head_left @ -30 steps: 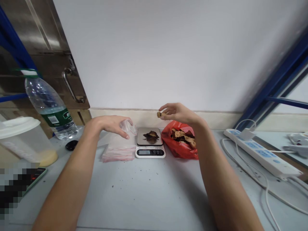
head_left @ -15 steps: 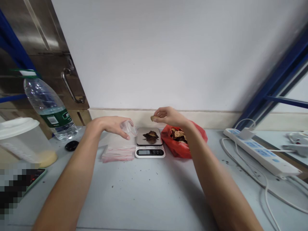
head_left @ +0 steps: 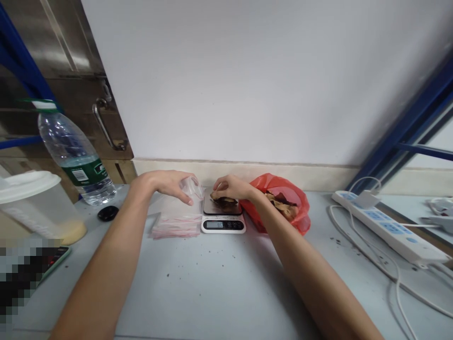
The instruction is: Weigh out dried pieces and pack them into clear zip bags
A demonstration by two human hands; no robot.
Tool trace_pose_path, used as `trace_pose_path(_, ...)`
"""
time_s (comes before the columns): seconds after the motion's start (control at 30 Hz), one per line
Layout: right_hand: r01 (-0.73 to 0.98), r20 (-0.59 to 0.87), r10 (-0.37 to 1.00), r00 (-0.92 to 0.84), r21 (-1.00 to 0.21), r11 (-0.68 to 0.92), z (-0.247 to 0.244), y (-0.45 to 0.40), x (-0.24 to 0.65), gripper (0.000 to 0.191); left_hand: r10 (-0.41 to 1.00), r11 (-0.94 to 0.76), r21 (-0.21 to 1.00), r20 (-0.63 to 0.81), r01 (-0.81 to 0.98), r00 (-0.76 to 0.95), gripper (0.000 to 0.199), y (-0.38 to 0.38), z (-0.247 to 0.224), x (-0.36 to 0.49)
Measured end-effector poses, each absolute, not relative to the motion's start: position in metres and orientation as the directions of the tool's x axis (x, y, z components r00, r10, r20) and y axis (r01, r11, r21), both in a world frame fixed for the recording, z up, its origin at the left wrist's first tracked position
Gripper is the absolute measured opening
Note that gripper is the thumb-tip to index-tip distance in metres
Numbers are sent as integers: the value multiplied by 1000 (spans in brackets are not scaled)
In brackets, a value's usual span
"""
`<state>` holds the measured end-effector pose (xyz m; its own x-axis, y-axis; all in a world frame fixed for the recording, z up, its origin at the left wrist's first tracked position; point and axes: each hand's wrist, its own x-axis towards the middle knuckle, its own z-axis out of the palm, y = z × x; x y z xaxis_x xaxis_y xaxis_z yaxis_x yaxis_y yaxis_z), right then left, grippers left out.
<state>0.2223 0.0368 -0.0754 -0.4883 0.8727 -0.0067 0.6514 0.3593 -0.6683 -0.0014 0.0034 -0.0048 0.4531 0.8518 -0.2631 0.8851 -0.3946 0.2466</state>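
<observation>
My left hand (head_left: 173, 185) holds a clear plastic bag (head_left: 193, 188) between thumb and fingers, above a stack of clear zip bags (head_left: 177, 224) with pinkish edges. Over the plate of a small white digital scale (head_left: 223, 225), my right hand (head_left: 231, 188) is closed on a brown dried piece (head_left: 216, 194). More dark dried pieces (head_left: 226, 202) lie beneath the fingers, partly hidden. Right of the scale, an open red plastic bag (head_left: 300, 212) contains brown dried pieces (head_left: 283, 205); my right forearm covers part of it.
At the left stand a water bottle (head_left: 83, 165), a lidded plastic jug (head_left: 38, 208) and a small black object (head_left: 108, 213). A white power strip (head_left: 389, 226) with cables lies at the right. Behind the table (head_left: 212, 293) rises a white wall (head_left: 230, 85).
My right hand has moved down and left with a dried piece, from above the scale to its plate. My left hand still holds the clear bag. The view has shifted slightly.
</observation>
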Motion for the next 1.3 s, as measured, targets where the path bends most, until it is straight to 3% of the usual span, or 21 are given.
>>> trace_pose_path(0.17, 621, -24, 874, -485, -714, 325, -78, 42, 227, 13, 850, -397, 266, -254, 878, 461, 68, 6, -7, -1)
trace_pose_path(0.53, 529, 79, 853, -515, -754, 389, -87, 52, 240, 8, 831, -384, 291, -305, 876, 465, 68, 21, -19, -2)
trace_pose_path(0.73, 533, 167, 871, -461, -733, 423, -75, 45, 246, 9, 843, -360, 302, -299, 883, 447, 73, 26, -25, -2)
trace_pose_path(0.9, 605, 136, 883, -448, -682, 412, -68, 40, 249, 9, 875, -314, 323, -268, 893, 404, 81, 34, -33, -9)
trace_pose_path(1.3, 726, 98, 917, -387, -580, 369, -64, 39, 255, 17, 830, -315, 393, -327, 864, 452, 75, 42, -34, -13)
